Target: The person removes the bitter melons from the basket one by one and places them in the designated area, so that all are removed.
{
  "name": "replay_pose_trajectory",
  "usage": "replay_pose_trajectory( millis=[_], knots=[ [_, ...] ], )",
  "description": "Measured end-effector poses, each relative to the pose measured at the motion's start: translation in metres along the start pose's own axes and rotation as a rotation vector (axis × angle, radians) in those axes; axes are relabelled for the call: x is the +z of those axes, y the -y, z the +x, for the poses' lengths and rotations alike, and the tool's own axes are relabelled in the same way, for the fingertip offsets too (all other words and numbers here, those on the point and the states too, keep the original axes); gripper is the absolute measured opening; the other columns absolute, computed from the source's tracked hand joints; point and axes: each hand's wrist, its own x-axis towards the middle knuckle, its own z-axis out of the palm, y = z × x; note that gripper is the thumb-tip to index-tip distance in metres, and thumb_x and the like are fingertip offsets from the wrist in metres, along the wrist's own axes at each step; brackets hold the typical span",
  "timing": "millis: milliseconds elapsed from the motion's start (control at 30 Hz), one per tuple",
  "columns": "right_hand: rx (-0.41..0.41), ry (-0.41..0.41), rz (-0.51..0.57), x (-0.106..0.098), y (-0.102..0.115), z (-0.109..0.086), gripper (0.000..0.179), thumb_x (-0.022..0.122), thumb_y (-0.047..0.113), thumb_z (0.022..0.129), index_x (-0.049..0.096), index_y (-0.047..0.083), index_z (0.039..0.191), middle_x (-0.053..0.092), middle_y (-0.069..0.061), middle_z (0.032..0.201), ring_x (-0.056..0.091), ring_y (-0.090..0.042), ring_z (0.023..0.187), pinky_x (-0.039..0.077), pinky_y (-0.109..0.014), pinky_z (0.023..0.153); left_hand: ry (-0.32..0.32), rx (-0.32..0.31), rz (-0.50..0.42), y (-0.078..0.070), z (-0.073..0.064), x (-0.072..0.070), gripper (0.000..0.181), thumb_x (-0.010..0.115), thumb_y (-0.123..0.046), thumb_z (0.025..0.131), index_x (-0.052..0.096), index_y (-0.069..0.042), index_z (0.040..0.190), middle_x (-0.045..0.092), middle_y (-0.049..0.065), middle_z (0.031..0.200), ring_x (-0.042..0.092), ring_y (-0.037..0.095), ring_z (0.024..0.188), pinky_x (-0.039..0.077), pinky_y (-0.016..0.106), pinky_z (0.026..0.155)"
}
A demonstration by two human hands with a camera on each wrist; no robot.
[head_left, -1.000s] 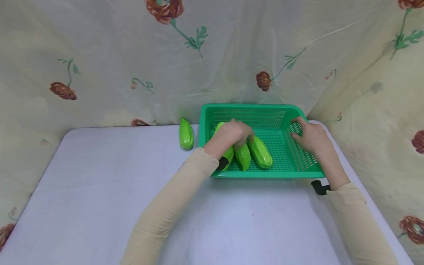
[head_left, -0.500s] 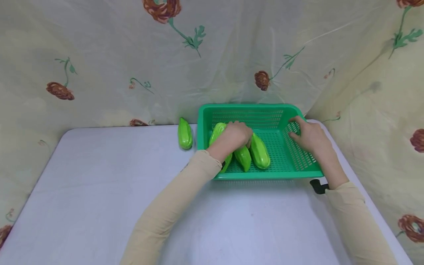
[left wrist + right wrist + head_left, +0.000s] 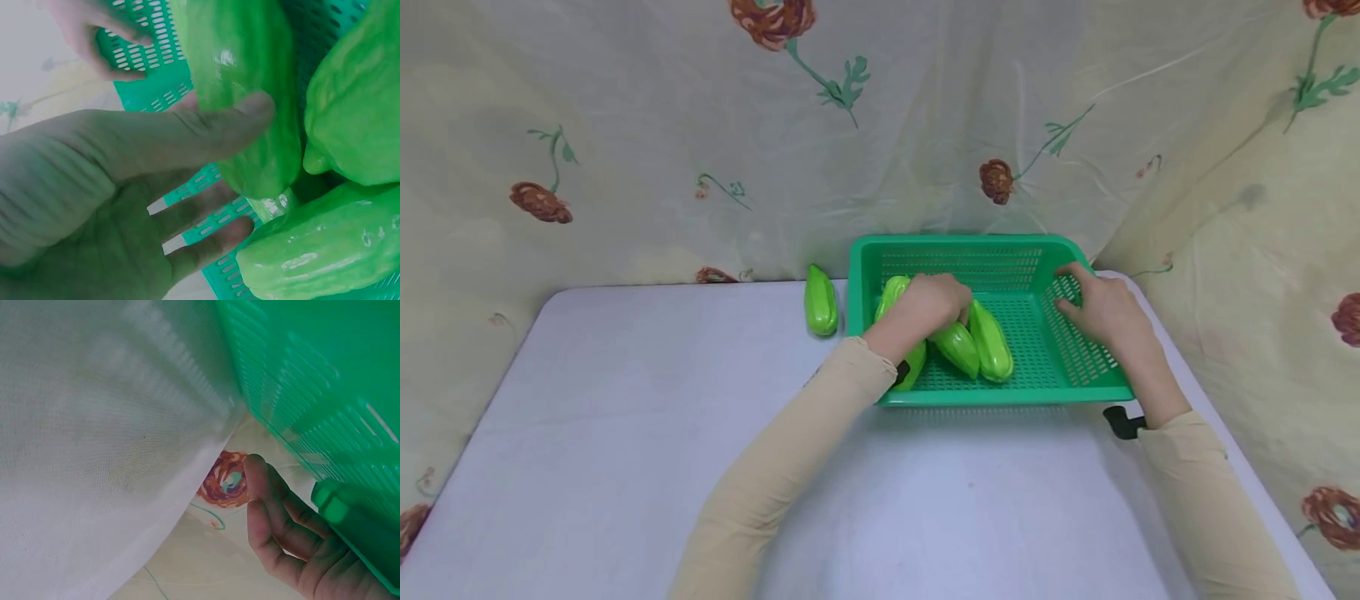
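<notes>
A green plastic basket [image 3: 1000, 398] holds several glossy green ridged gourds, among them one at the right [image 3: 992, 346]. My left hand [image 3: 928, 302] reaches into it from the left and grips a gourd [image 3: 250, 56], thumb across its near side and fingers behind it. Under that hand another gourd [image 3: 957, 350] lies slanted in the basket; the hand hides its upper end. In the left wrist view, two more gourds [image 3: 359, 103] lie to the right of and below the held one. My right hand [image 3: 1105, 308] holds the basket's right rim, with some fingers outside the wall.
A single gourd [image 3: 822, 302] lies on the white-covered table [image 3: 647, 417], just left of the basket. Flowered sheeting [image 3: 647, 125] hangs behind the table and along its sides. The basket stands near the table's far right corner.
The lower end of the middle gourd has swung right, toward the gourd beside it. My left hand has shifted slightly within the basket. My right hand stays on the rim.
</notes>
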Motion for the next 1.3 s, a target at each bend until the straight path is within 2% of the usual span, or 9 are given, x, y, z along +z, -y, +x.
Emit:
replay_pose_trajectory(
  millis=[100, 133, 233, 367, 533, 767, 967, 1167, 1300],
  knots=[
    [0.006, 0.006, 0.002, 0.000, -0.001, 0.000, 0.051, 0.061, 0.026, 0.108, 0.046, 0.008, 0.153, 0.068, -0.034, 0.093, 0.065, -0.047, 0.086, 0.053, -0.065, 0.078, 0.041, 0.037, -0.062, 0.004, -0.002, -0.003, 0.050, 0.063, -0.002, 0.106, 0.058, -0.030, 0.147, 0.046, -0.001, 0.165, 0.047, 0.012, 0.131, 0.046, 0.025, 0.089],
    [0.006, 0.007, 0.002, 0.001, -0.001, 0.000, 0.051, 0.061, 0.026, 0.108, 0.046, 0.008, 0.153, 0.068, -0.034, 0.093, 0.065, -0.047, 0.086, 0.053, -0.065, 0.078, 0.050, 0.047, -0.091, 0.005, -0.004, -0.005, 0.056, 0.066, -0.006, 0.106, 0.052, -0.031, 0.154, 0.040, 0.002, 0.170, 0.047, 0.012, 0.132, 0.047, 0.024, 0.086],
    [0.003, 0.004, 0.000, 0.001, -0.001, 0.000, 0.051, 0.061, 0.026, 0.108, 0.046, 0.008, 0.153, 0.068, -0.034, 0.092, 0.064, -0.046, 0.084, 0.053, -0.065, 0.077, 0.047, 0.087, -0.170, 0.009, -0.006, -0.007, 0.055, 0.069, -0.011, 0.105, 0.048, -0.028, 0.153, 0.042, 0.005, 0.165, 0.046, 0.014, 0.125, 0.044, 0.026, 0.082],
    [-0.002, 0.002, 0.001, 0.001, -0.001, 0.000, 0.051, 0.061, 0.026, 0.108, 0.046, 0.007, 0.152, 0.068, -0.032, 0.089, 0.064, -0.045, 0.082, 0.053, -0.064, 0.075, 0.011, 0.147, -0.243, 0.016, -0.009, -0.008, 0.055, 0.074, -0.012, 0.102, 0.049, -0.025, 0.150, 0.050, 0.006, 0.157, 0.050, 0.016, 0.129, 0.048, 0.027, 0.088],
    [-0.003, 0.007, 0.001, 0.000, 0.000, 0.000, 0.051, 0.061, 0.027, 0.108, 0.046, 0.008, 0.153, 0.067, -0.030, 0.085, 0.063, -0.043, 0.079, 0.053, -0.063, 0.074, -0.015, 0.214, -0.323, 0.024, -0.010, -0.007, 0.056, 0.075, -0.020, 0.103, 0.045, -0.024, 0.151, 0.050, 0.008, 0.162, 0.051, 0.023, 0.146, 0.052, 0.034, 0.105],
    [0.005, 0.010, -0.009, 0.000, -0.002, 0.000, 0.051, 0.062, 0.027, 0.108, 0.046, 0.008, 0.152, 0.068, -0.035, 0.091, 0.065, -0.048, 0.085, 0.053, -0.066, 0.078, -0.083, 0.349, -0.424, 0.036, -0.017, -0.002, 0.064, 0.068, -0.029, 0.108, 0.036, -0.024, 0.164, 0.046, 0.009, 0.169, 0.045, 0.024, 0.157, 0.044, 0.041, 0.125],
    [0.001, 0.006, -0.008, 0.000, -0.001, 0.000, 0.051, 0.062, 0.026, 0.107, 0.047, 0.008, 0.152, 0.067, -0.033, 0.089, 0.064, -0.046, 0.081, 0.053, -0.065, 0.076, -0.133, 0.458, -0.540, 0.049, -0.028, 0.007, 0.065, 0.064, -0.035, 0.110, 0.036, -0.022, 0.167, 0.047, 0.010, 0.168, 0.050, 0.027, 0.153, 0.045, 0.042, 0.124],
    [0.000, 0.001, 0.003, -0.001, 0.001, -0.001, 0.050, 0.062, 0.025, 0.107, 0.047, 0.007, 0.152, 0.068, -0.037, 0.097, 0.065, -0.051, 0.088, 0.053, -0.067, 0.080, -0.172, 0.515, -0.761, 0.060, -0.043, 0.018, 0.066, 0.066, -0.037, 0.109, 0.036, -0.024, 0.166, 0.041, 0.004, 0.172, 0.048, 0.023, 0.155, 0.050, 0.035, 0.120],
    [-0.007, -0.003, 0.000, 0.000, 0.000, -0.001, 0.050, 0.062, 0.025, 0.107, 0.047, 0.006, 0.151, 0.069, -0.039, 0.100, 0.066, -0.053, 0.090, 0.052, -0.068, 0.081, -0.225, 0.528, -0.857, 0.066, -0.055, 0.026, 0.067, 0.067, -0.037, 0.108, 0.037, -0.024, 0.166, 0.042, 0.002, 0.171, 0.050, 0.022, 0.153, 0.053, 0.034, 0.117]
  ],
)
